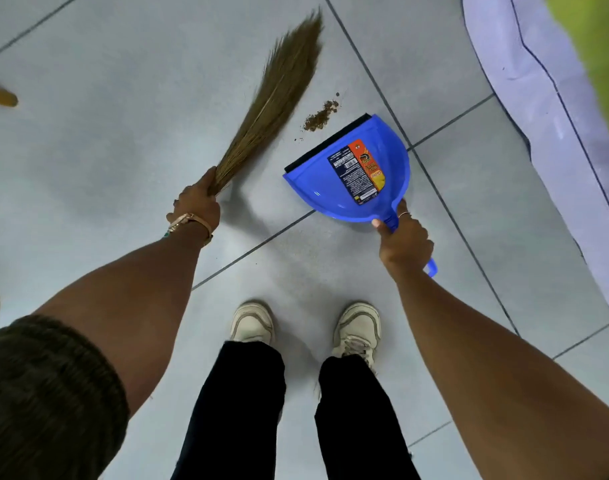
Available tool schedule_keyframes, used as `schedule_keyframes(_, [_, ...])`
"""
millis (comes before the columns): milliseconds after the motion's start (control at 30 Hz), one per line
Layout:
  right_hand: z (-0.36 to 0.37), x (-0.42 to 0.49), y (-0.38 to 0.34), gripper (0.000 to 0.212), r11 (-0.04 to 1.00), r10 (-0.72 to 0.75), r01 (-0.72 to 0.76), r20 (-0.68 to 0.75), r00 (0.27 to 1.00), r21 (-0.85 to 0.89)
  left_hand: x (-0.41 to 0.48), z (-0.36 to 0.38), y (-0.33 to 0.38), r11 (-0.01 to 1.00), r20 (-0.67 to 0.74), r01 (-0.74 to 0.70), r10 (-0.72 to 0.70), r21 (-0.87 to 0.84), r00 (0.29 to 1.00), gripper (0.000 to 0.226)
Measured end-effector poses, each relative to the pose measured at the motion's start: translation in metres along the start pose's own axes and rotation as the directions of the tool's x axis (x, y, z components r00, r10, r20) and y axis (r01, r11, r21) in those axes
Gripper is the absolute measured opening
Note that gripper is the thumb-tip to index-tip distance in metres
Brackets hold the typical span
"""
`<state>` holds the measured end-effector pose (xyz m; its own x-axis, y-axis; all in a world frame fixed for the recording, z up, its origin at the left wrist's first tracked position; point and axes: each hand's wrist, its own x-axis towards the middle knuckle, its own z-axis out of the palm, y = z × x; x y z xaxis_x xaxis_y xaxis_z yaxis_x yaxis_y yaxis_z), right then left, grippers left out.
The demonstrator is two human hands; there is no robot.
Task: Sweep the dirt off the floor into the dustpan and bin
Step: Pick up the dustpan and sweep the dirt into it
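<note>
A small pile of brown dirt lies on the grey tiled floor, just beyond the black lip of a blue dustpan. My right hand grips the dustpan's handle, and the pan bears a printed label on its face. My left hand holds a straw broom by its bound end, with the bristles fanning up and away to the left of the dirt. The broom tips look blurred. No bin is in view.
My two white shoes and black trousers stand below the dustpan. A pale lilac cloth-covered edge curves along the right side, with a green object at the top right. A wooden piece pokes in at the left.
</note>
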<state>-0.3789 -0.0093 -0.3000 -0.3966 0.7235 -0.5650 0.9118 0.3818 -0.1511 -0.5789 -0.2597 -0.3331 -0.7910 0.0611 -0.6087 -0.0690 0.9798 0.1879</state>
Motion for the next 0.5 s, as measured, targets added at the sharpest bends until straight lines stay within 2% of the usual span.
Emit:
schedule_keyframes(167, [-0.025, 0.023, 0.0, 0.055, 0.999, -0.019, 0.02, 0.016, 1.0, -0.049, 0.007, -0.03, -0.004, 0.996, 0.094, -0.086, 0.082, 0.037, 0.992, 0.059])
schedule_keyframes(333, [-0.03, 0.027, -0.008, 0.047, 1.0, 0.001, -0.002, 0.044, 0.999, 0.017, -0.011, -0.039, -0.005, 0.985, 0.282, -0.171, 0.158, 0.019, 0.946, 0.058])
schedule_keyframes(500, [-0.018, 0.011, -0.013, 0.041, 0.981, 0.074, -0.087, 0.078, 0.994, 0.175, -0.059, -0.048, -0.011, 0.96, 0.318, -0.141, 0.215, -0.24, 0.923, 0.056])
